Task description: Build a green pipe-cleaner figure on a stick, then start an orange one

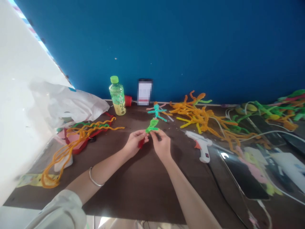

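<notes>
Both my hands meet over the middle of the table around a green pipe-cleaner figure [152, 124]. My left hand [135, 142] grips its lower left side, with a red fuzzy piece [141, 143] hanging under the fingers. On the other side my right hand [162, 143] pinches a green limb between thumb and fingertips. Just behind the green figure lies a teal pipe-cleaner figure [156, 109] with thin limbs spread out. A white glue gun [201, 144] with an orange trigger rests to the right of my right hand.
A green-capped drink bottle [118, 98] and a propped phone [145, 92] stand by the blue wall. Orange pipe-cleaner pieces [202, 114] pile up at back right; wavy orange strands [78, 140] lie left, before a white plastic bag [78, 101]. A dark tablet [245, 175] and cables occupy the right.
</notes>
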The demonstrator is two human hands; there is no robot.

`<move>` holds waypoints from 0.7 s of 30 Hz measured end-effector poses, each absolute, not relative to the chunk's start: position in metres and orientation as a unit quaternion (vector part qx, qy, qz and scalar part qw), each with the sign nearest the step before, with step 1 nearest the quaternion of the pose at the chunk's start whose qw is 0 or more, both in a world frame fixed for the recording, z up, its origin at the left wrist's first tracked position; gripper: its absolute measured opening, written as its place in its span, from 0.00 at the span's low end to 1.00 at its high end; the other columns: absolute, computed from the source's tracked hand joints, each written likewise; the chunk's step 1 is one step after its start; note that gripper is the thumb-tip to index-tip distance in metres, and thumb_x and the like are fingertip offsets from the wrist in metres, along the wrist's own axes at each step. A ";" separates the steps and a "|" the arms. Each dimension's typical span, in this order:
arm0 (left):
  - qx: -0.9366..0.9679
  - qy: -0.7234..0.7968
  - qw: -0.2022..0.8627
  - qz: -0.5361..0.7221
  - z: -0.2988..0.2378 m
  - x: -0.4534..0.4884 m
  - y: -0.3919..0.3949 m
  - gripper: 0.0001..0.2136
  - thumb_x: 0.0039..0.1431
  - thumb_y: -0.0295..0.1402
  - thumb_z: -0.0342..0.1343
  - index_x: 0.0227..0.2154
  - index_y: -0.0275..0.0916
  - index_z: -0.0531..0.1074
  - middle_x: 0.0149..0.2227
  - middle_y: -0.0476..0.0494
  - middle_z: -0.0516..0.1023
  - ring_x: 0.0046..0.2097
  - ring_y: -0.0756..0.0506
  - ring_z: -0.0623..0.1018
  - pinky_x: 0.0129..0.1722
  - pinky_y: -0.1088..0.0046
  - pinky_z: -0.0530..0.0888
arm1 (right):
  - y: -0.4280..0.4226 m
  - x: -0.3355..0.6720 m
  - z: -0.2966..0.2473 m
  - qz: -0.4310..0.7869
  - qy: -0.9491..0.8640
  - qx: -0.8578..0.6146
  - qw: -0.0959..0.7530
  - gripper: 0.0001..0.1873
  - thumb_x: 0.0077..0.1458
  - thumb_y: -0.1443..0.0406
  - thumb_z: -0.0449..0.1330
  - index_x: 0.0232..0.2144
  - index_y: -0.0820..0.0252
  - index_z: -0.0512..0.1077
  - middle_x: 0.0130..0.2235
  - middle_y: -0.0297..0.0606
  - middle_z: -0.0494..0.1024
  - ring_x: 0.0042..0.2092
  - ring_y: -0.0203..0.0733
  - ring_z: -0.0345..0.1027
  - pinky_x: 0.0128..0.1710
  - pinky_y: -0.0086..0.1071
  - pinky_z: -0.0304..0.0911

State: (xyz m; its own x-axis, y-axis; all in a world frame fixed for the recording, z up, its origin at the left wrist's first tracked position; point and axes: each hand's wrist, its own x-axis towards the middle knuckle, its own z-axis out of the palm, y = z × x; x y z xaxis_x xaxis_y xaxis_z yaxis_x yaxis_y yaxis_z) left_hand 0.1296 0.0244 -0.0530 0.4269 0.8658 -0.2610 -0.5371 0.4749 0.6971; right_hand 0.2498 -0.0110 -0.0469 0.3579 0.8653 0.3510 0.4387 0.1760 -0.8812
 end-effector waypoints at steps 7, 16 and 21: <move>0.174 0.241 0.885 0.358 -0.044 0.126 0.026 0.07 0.43 0.14 0.49 0.25 0.27 0.70 0.24 0.45 0.68 0.22 0.59 0.67 0.24 0.89 0.69 | -0.009 0.250 -0.045 0.310 -0.457 -0.586 0.593 0.09 0.46 0.60 0.60 0.25 0.61 0.71 0.27 0.36 0.76 0.31 0.38 0.69 0.35 0.32 0.63; 0.093 0.231 0.942 0.223 -0.032 0.116 0.027 0.10 0.46 0.13 0.43 0.27 0.31 0.65 0.22 0.50 0.59 0.17 0.61 0.59 0.14 0.92 0.60 | -0.007 0.247 -0.044 0.529 -0.389 -0.432 0.618 0.14 0.44 0.55 0.62 0.21 0.59 0.68 0.26 0.35 0.75 0.32 0.39 0.69 0.37 0.35 0.64; 0.214 0.257 0.906 0.259 -0.040 0.121 0.025 0.02 0.49 0.22 0.50 0.26 0.30 0.67 0.22 0.48 0.63 0.18 0.59 0.62 0.15 0.88 0.62 | -0.007 0.248 -0.046 0.508 -0.390 -0.459 0.616 0.14 0.45 0.54 0.60 0.22 0.60 0.69 0.28 0.38 0.76 0.32 0.41 0.70 0.35 0.36 0.66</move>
